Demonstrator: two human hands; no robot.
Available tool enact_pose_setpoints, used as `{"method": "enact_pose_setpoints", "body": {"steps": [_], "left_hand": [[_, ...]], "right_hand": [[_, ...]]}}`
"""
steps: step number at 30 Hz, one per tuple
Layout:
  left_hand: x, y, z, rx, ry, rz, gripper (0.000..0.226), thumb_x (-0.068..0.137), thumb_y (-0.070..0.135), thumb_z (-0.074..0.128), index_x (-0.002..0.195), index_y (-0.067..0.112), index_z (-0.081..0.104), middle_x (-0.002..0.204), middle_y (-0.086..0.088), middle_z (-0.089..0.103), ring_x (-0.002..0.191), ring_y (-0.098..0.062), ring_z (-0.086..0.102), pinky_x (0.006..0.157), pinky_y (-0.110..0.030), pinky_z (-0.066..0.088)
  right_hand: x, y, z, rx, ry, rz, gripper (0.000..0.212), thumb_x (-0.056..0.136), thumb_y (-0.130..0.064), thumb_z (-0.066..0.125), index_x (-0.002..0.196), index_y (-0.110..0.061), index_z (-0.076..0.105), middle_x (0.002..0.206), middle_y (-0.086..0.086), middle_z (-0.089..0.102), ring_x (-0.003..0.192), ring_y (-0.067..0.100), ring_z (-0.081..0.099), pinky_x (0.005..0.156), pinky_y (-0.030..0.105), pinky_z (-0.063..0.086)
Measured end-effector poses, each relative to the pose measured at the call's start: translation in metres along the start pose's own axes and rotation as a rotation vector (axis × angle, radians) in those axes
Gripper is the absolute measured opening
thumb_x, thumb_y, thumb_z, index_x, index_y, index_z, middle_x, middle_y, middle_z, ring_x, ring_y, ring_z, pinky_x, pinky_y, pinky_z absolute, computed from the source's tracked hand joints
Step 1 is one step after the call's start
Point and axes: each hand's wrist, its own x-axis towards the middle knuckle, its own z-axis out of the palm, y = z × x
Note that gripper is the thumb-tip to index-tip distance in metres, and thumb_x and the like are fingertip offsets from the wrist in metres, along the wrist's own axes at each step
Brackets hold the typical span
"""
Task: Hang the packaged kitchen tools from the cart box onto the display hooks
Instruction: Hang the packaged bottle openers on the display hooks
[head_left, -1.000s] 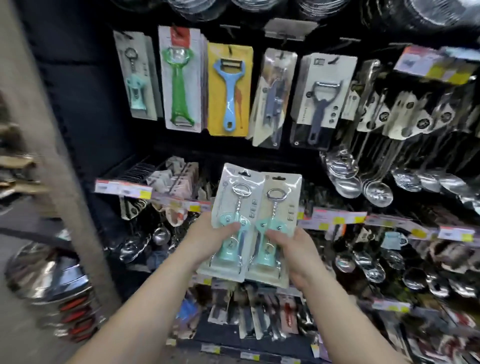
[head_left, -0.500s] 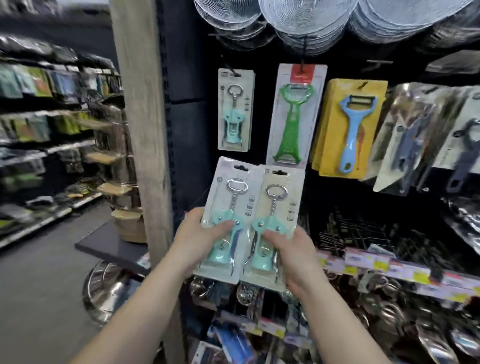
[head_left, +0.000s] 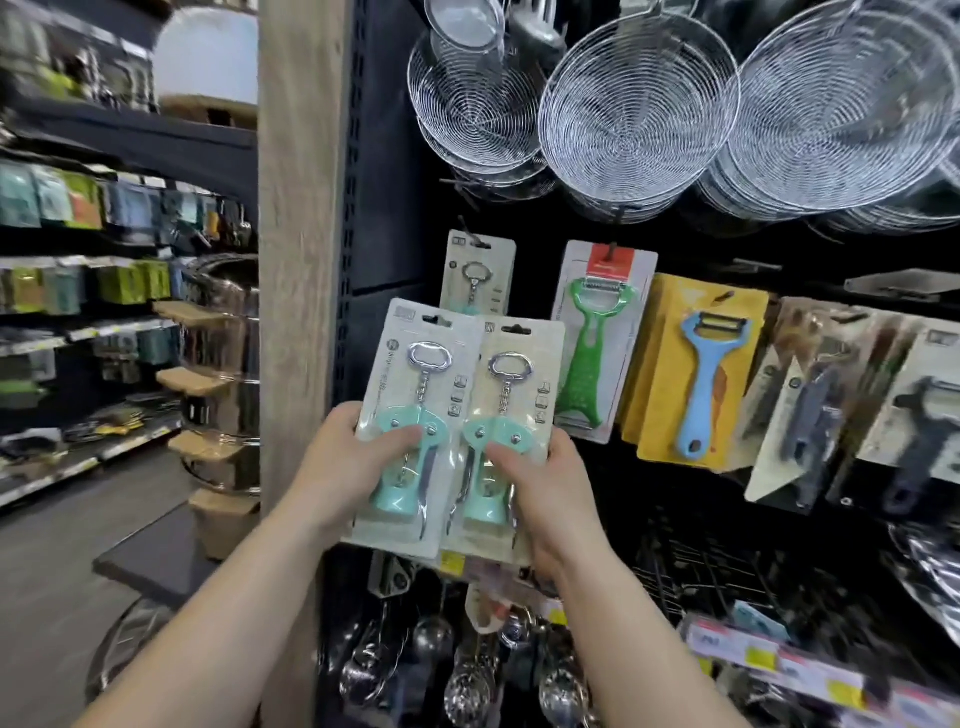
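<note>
Before the dark pegboard, head view: both corkscrew packs have risen since a second ago, nearly level with the hanging corkscrew pack, so hooking seems next; left hand pinches the left pack, right hand the right pack; card printing too blurred to read.

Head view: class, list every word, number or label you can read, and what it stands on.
None can be read.
Left corkscrew pack: print too small.
Right corkscrew pack: print blurred.
Green peeler card: red label, unreadable.
Shelf price tags: blurred.
</note>
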Motion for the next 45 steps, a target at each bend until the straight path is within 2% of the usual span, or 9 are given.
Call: {"method": "enact_pose_setpoints", "body": {"steps": [2,7,17,23,29,35,39,43,45], "left_hand": [[0.005,0.004,0.001,-0.025,0.027,0.008,0.013,0.088,0.014,0.076,0.095,0.017,0.065,0.086,-0.001,0.075,0.059,-0.007,0.070,0.049,-0.022,0.054],[0.019,0.007,0.000,-0.072,0.054,0.002,0.020,0.090,0.018,0.073,0.108,0.011,0.068,0.094,-0.007,0.079,0.073,-0.019,0.075,0.057,-0.028,0.055],[0.038,0.009,0.009,-0.250,0.089,-0.014,0.031,0.093,0.019,0.069,0.120,0.004,0.065,0.101,-0.015,0.078,0.089,-0.036,0.076,0.066,-0.042,0.062],[0.059,0.010,0.006,-0.290,0.109,0.046,0.032,0.091,0.019,0.071,0.119,0.005,0.065,0.101,-0.013,0.078,0.086,-0.032,0.076,0.063,-0.038,0.060],[0.082,0.015,0.002,-0.304,0.092,0.125,0.057,0.070,0.033,0.076,0.120,0.006,0.067,0.105,-0.014,0.078,0.095,-0.036,0.075,0.086,-0.053,0.060],[0.098,0.017,-0.003,-0.344,0.034,0.161,0.043,0.082,0.022,0.078,0.119,0.005,0.065,0.105,-0.014,0.077,0.096,-0.036,0.075,0.087,-0.052,0.059],[0.100,0.018,-0.003,-0.352,-0.020,0.170,0.066,0.064,0.036,0.081,0.120,0.006,0.066,0.109,-0.016,0.077,0.099,-0.037,0.074,0.090,-0.055,0.057],[0.102,0.017,0.000,-0.379,0.004,0.144,0.021,0.088,0.012,0.073,0.108,0.010,0.066,0.098,-0.011,0.079,0.088,-0.029,0.076,0.080,-0.043,0.058],[0.102,0.017,0.000,-0.373,0.026,0.137,0.014,0.091,0.009,0.068,0.104,0.012,0.065,0.095,-0.008,0.079,0.086,-0.027,0.076,0.079,-0.042,0.057]], "right_hand": [[0.009,-0.007,0.002,-0.034,-0.019,-0.044,0.031,0.081,-0.014,0.078,0.106,-0.024,0.062,0.101,-0.004,0.075,0.091,0.015,0.074,0.086,0.043,0.060],[0.033,-0.018,0.004,-0.009,-0.069,-0.077,0.036,0.079,-0.013,0.078,0.112,-0.020,0.064,0.103,-0.001,0.076,0.093,0.018,0.074,0.087,0.047,0.060],[0.067,-0.040,0.010,-0.079,-0.188,-0.195,0.029,0.084,-0.018,0.077,0.102,-0.029,0.057,0.100,-0.008,0.072,0.090,0.011,0.071,0.083,0.037,0.061],[0.086,-0.042,0.025,-0.057,-0.207,-0.199,0.031,0.084,-0.016,0.076,0.107,-0.024,0.057,0.102,-0.003,0.072,0.086,0.010,0.072,0.063,0.023,0.056],[0.105,-0.046,0.042,-0.031,-0.182,-0.262,0.028,0.082,-0.014,0.078,0.103,-0.023,0.060,0.095,-0.007,0.073,0.079,0.004,0.071,0.063,0.018,0.055],[0.120,-0.046,0.057,-0.025,-0.161,-0.262,0.030,0.082,-0.020,0.079,0.108,-0.020,0.064,0.098,-0.003,0.076,0.086,0.014,0.074,0.071,0.032,0.059],[0.122,-0.045,0.060,-0.033,-0.145,-0.265,0.025,0.085,-0.017,0.076,0.106,-0.023,0.062,0.096,-0.005,0.075,0.080,0.009,0.073,0.062,0.022,0.054],[0.126,-0.044,0.062,-0.090,-0.128,-0.274,0.024,0.087,-0.020,0.075,0.107,-0.025,0.062,0.099,-0.007,0.075,0.087,0.009,0.073,0.069,0.025,0.055],[0.127,-0.043,0.063,-0.090,-0.124,-0.268,0.025,0.087,-0.022,0.075,0.108,-0.024,0.062,0.099,-0.007,0.075,0.087,0.009,0.073,0.067,0.023,0.054]]}}
